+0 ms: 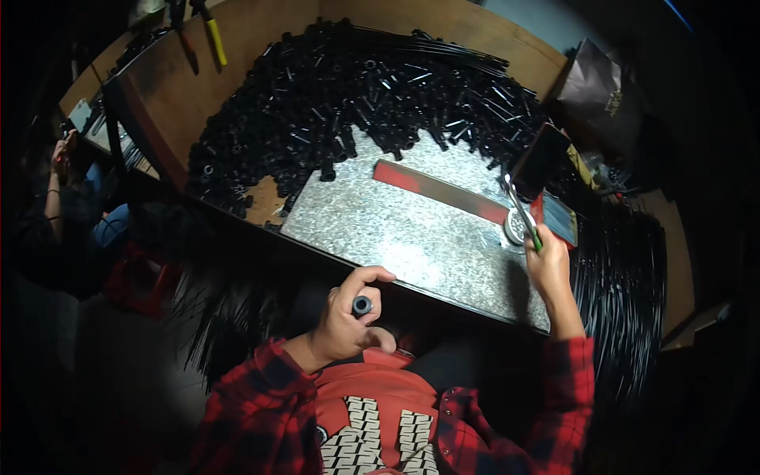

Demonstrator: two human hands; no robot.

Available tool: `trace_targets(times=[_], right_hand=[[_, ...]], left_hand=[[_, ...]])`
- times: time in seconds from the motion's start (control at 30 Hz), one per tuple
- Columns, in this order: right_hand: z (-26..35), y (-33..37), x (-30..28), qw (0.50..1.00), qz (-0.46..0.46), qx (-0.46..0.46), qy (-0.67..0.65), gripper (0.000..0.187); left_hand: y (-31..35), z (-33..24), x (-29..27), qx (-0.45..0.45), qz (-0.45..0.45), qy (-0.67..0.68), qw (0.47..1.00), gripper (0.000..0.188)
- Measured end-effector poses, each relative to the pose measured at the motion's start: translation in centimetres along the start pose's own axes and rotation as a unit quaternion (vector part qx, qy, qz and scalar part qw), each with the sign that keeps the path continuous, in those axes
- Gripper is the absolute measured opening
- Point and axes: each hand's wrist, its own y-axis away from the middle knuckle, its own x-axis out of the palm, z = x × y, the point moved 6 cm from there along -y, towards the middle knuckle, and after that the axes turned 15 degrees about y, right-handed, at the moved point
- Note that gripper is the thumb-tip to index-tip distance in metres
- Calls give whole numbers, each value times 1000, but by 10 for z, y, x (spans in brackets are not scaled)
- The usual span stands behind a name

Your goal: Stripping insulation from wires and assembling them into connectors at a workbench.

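My left hand (348, 318) is above my lap, in front of the work surface's near edge. Its lower fingers curl round a short black tube (362, 305) whose round open end faces up, while the index finger and thumb stand apart. At the right side of the speckled grey board (372, 229), my right hand (548, 265) grips a slim metal hand tool with a green handle (522, 206). The tool's tip points away from me, over a small round container (518, 226) with pale contents. Its exact kind is unclear.
A large heap of black tubular parts (356, 95) fills the back, inside wooden walls (269, 24). A red-and-brown bar (439, 190) crosses the board. Thin black strands (621, 285) hang at right, near a dark phone-like slab (542, 161). Another person (67, 206) sits at far left.
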Motion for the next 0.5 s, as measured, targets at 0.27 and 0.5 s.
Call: trace_targets(times=[0.27,0.5], right_hand=[[-29,-41,32,971,141,11,192,21],[-24,-49,38,974,124,-10,189,19]], left_hand=[[3,-1,9,-12,35,28,999,97],[4,5,8,-14,35,27,999,98]])
